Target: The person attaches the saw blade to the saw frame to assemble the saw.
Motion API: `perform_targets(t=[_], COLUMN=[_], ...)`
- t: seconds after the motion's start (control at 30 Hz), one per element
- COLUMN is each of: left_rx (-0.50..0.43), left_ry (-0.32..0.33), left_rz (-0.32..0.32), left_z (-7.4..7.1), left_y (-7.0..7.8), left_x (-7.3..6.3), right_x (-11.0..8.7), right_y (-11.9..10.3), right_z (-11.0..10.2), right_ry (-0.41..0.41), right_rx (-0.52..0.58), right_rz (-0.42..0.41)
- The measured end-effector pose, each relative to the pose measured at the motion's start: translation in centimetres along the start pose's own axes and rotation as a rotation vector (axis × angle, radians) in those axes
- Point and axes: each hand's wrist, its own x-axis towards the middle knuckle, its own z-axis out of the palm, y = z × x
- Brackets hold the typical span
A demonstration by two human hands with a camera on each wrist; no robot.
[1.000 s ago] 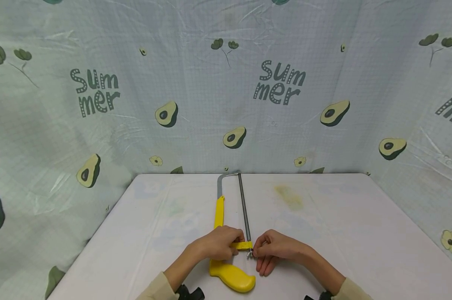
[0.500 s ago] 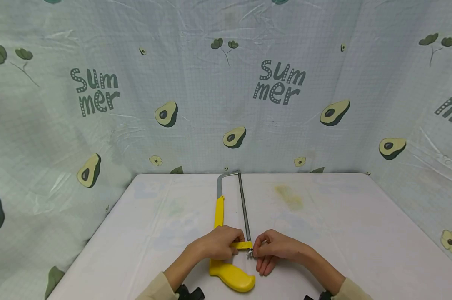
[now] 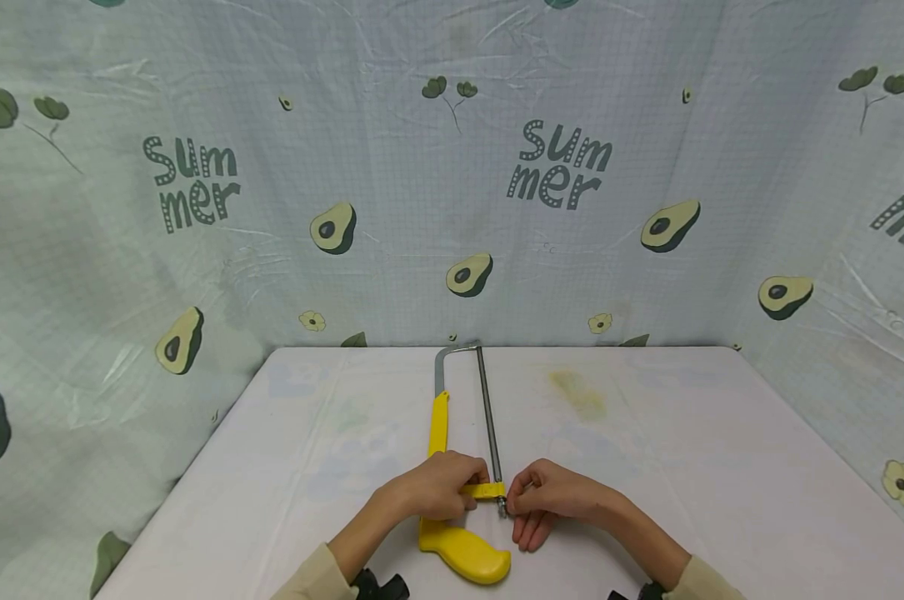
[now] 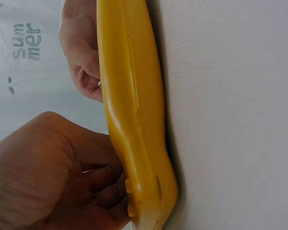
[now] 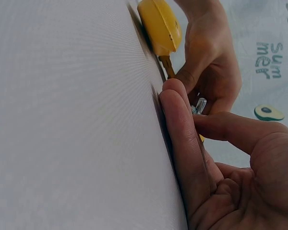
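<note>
A hacksaw with a yellow handle point(image 3: 466, 553) and frame lies on the white table, its grey blade point(image 3: 489, 412) on the right side. My left hand point(image 3: 440, 486) grips the yellow crosspiece of the frame near the blade's lower end. At that end sits a small metal wing nut point(image 3: 502, 507), also visible as a shiny tip in the right wrist view. Thumb and index finger of my right hand point(image 3: 549, 493) pinch at the wing nut, while its other fingers rest against the tabletop. In the left wrist view the handle hides part of both hands.
The white table point(image 3: 684, 442) extends to both sides of the saw. Behind it hangs a pale curtain point(image 3: 392, 167) printed with avocados and lettering. The saw's curved metal bow point(image 3: 440, 367) reaches the table's far edge.
The wing nut has turned: its wings stood spread out earlier and now look narrower. Both hands and the hacksaw stay in nearly the same place.
</note>
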Motion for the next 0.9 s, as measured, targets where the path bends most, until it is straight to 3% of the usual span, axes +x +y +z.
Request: perform_targets(t=[0.9], left_rx=[0.004], left_ry=[0.001], left_rz=[0.010], left_z=[-0.06], left_y=[-0.20], left_x=[0.08], right_x=[0.07], right_y=[0.20], right_z=[-0.24], right_ry=[-0.008], right_rx=[-0.008], right_rz=[-0.006])
